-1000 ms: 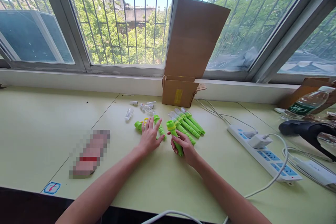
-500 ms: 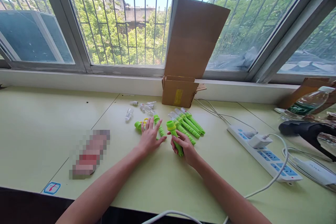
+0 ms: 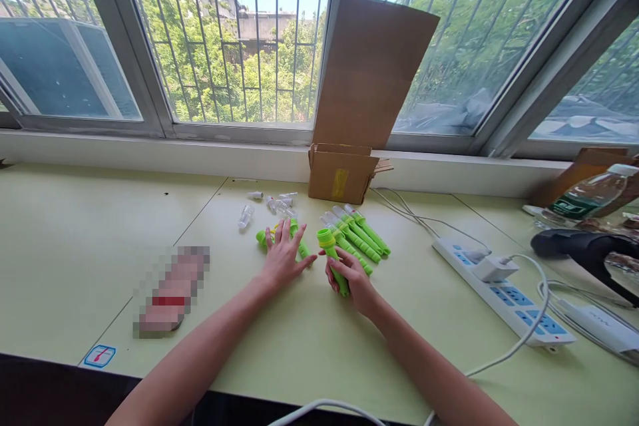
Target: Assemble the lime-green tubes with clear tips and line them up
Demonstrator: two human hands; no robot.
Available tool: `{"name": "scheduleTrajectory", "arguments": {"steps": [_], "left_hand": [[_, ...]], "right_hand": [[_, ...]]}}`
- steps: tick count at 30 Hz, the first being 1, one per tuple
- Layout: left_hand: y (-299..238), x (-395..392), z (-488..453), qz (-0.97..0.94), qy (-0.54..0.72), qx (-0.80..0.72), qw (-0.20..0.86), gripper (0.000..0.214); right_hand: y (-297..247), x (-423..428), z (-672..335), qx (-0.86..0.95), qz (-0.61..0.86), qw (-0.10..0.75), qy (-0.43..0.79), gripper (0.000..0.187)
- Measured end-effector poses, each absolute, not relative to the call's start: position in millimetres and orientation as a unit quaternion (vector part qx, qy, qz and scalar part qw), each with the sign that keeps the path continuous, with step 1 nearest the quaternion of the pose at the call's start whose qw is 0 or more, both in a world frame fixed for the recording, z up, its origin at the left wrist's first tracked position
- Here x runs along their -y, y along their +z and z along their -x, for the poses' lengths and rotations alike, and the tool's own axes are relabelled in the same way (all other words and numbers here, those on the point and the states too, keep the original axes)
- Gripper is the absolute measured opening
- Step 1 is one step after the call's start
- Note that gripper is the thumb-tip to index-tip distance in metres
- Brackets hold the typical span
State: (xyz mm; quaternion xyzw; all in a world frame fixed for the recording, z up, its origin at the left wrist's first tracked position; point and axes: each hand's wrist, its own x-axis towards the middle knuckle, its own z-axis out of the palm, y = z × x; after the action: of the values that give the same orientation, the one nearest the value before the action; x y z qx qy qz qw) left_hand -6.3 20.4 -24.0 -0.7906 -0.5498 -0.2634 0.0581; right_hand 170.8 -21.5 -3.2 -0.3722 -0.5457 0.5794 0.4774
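My right hand (image 3: 353, 277) is closed round a green plastic tube (image 3: 327, 244), held tilted with its wide, round end up and a yellow band below the rim. My left hand (image 3: 282, 254) is palm down with its fingers spread over other green tubes (image 3: 303, 249); whether it touches them I cannot tell. A threaded green end (image 3: 261, 237) and a bit of yellow show beside its fingers. Behind that hand lie several clear plastic caps (image 3: 245, 217). To the right of the held tube, several green tubes with clear ends (image 3: 357, 234) lie side by side.
An open cardboard box (image 3: 342, 176) stands against the window ledge, flap raised. On the right are a white power strip (image 3: 504, 293) with cables, a plastic bottle (image 3: 589, 193) and a black curved object (image 3: 574, 249). A blurred-out object (image 3: 172, 293) lies left on the pale green table (image 3: 90, 233).
My left hand has shifted slightly left and towards the far side, over the green tubes. My right hand keeps its hold on the green tube, almost still.
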Motion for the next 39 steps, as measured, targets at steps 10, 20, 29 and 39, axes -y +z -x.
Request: {"name": "scheduleTrajectory", "arguments": {"steps": [10, 20, 29, 39], "left_hand": [[-23.2, -29.8, 13.8, 0.78, -0.26, 0.563, 0.083, 0.068], [-21.1, -30.8, 10.3, 0.791, -0.265, 0.54, 0.115, 0.065], [-18.1, -30.5, 8.7, 0.793, -0.266, 0.537, 0.111, 0.063], [-20.6, -34.0, 7.4, 0.793, -0.273, 0.533, 0.11, 0.061]], "right_hand": [[-2.5, 22.2, -170.9, 0.545, 0.373, 0.474, 0.582, 0.03], [-2.9, 21.1, -171.1, 0.544, 0.377, 0.476, 0.578, 0.033], [-0.4, 21.9, -169.5, 0.547, 0.396, 0.473, 0.566, 0.037], [-2.2, 21.2, -170.6, 0.549, 0.39, 0.474, 0.568, 0.035]]}}
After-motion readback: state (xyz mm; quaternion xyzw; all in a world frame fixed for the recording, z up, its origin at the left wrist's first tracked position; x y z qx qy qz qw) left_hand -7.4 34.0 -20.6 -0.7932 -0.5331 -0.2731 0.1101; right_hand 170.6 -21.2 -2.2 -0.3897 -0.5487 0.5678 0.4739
